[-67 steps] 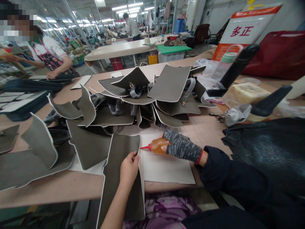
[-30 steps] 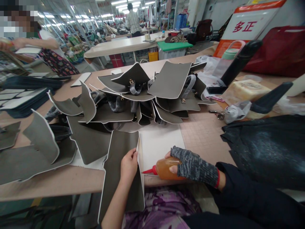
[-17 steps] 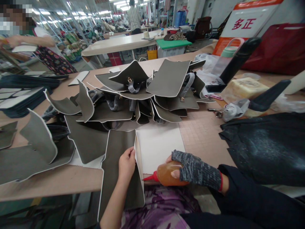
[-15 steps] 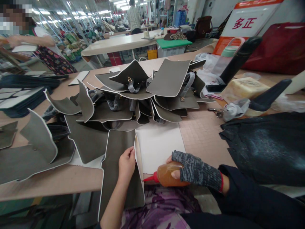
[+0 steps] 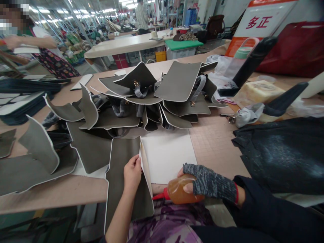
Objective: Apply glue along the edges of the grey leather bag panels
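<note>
A grey panel with white edges lies at the table's front edge, partly over my lap. My left hand is bare and pinches its right edge, where a pale inner layer shows. In a grey fingerless glove, my right hand is wrapped round a bottle of amber liquid. The bottle lies sideways, its red nozzle pointing left, with the tip at the panel's right edge near the lower corner. A white sheet lies flat behind the bottle.
Grey bag pieces with handles are heaped behind the sheet, others to the left. A black cloth, a wrapped block and a dark tool lie at the right. A person stands at the far left.
The bottle's nozzle has moved slightly down along the panel's right edge, with my right hand. My left hand keeps its pinch on the panel. The whole view has shifted a little.
</note>
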